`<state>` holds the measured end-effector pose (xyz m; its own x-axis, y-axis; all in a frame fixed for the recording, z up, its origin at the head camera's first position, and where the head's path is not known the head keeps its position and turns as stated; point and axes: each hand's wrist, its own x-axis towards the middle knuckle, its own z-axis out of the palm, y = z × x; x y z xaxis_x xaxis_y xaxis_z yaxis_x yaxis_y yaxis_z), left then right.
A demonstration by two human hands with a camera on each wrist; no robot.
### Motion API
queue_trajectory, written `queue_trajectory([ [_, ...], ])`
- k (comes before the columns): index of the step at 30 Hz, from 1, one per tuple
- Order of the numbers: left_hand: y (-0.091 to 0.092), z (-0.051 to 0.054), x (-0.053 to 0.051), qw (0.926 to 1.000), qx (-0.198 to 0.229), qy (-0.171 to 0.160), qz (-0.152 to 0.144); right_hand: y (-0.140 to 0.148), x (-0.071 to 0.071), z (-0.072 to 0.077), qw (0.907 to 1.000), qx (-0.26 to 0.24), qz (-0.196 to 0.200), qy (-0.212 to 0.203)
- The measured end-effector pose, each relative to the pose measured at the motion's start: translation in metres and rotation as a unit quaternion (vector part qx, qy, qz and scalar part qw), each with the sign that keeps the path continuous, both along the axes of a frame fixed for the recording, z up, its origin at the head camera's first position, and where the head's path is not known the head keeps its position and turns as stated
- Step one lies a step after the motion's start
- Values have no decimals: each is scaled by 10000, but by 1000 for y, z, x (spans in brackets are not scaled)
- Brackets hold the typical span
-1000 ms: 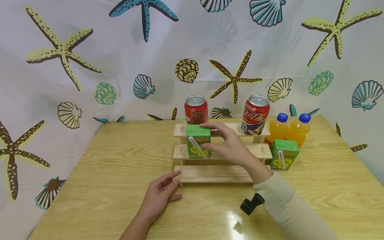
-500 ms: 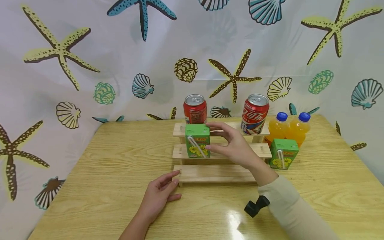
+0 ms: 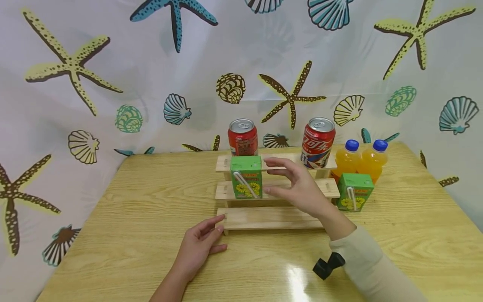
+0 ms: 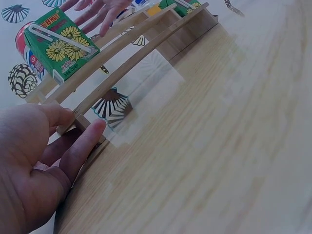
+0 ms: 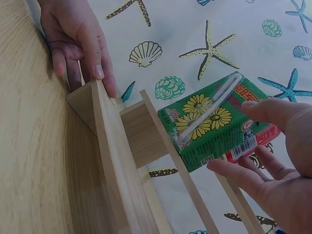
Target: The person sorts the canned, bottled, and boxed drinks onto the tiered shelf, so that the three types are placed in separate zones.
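A green drink carton point(image 3: 246, 178) with a straw on its front stands at the left end of the middle tier of a wooden rack point(image 3: 271, 218). My right hand point(image 3: 298, 186) is just right of it, thumb and fingers spread, with a small gap to the carton. In the right wrist view, the thumb and fingers of the right hand point(image 5: 287, 151) stand apart around the carton's near side. My left hand point(image 3: 200, 247) holds the left end of the bottom tier; in the left wrist view, the left hand's point(image 4: 44, 161) fingers lie on either side of the board's end.
Two red soda cans point(image 3: 242, 140) point(image 3: 318, 142) stand on the top tier, left and right. Right of the rack, a second green carton point(image 3: 354, 192) stands before two orange juice bottles point(image 3: 346, 159) point(image 3: 374, 159) with blue caps. A patterned cloth point(image 3: 188, 75) hangs behind the table.
My right hand has let go of the carton and drawn slightly away to the right. The carton stays on the middle tier, and the left hand keeps its place.
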<state>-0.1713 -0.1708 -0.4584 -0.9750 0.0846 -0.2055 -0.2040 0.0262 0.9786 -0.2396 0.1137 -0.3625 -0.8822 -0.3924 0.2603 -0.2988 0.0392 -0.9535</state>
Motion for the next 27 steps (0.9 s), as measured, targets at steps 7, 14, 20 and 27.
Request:
queue_trajectory([
  [7, 1, 1, -2, 10000, -16, 12, 21, 8, 9, -4, 9999, -9, -124, -99],
  [14, 2, 1, -1, 10000, -16, -54, 44, 16, 13, -14, 9997, -108, -156, -158],
  [20, 3, 1, -1, 10000, -30, -68, 58, 19, 14, -18, 9997, -151, -182, -64],
  [27, 3, 2, -2, 9999, -19, -98, 115, 22, 17, -13, 9994, 106, -336, -54],
])
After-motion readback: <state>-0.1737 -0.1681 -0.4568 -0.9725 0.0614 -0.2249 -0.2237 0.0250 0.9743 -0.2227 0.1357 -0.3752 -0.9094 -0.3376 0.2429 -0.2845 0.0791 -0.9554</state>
